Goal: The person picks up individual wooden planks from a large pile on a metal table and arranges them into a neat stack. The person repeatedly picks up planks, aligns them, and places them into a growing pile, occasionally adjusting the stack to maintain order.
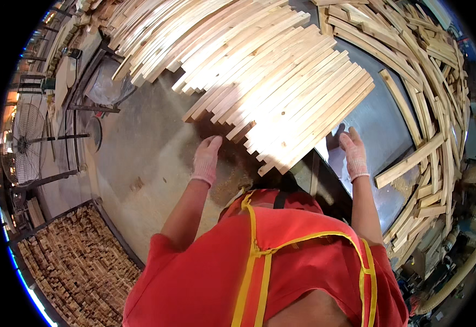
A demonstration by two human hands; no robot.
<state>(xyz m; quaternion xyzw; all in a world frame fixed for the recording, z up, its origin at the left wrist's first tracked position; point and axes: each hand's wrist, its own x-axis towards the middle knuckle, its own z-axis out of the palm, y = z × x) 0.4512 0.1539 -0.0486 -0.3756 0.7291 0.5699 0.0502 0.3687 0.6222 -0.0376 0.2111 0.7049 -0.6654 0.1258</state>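
Note:
Side by side in front of me lies a broad layer of pale wooden strips [281, 111], their ends uneven. My left hand [207, 157], in a light knitted glove, is just off the strips' left ends and holds nothing; its fingers are loosely bent. On the other side, my right hand [353, 151], gloved too, hovers over the grey metal table [374, 128] beside the nearest strip's right end. Its thumb and fingers are apart, with nothing between them. Under the strips, the near support is mostly hidden.
Loose wooden strips [434, 109] are heaped along the table's right side, one lying [409, 161] slantwise toward me. At the lower left stands a bin [80, 267] packed with wood pieces. A caged fan [23, 143] and a dark metal frame [74, 131] are at the left. Concrete floor [145, 158] shows between.

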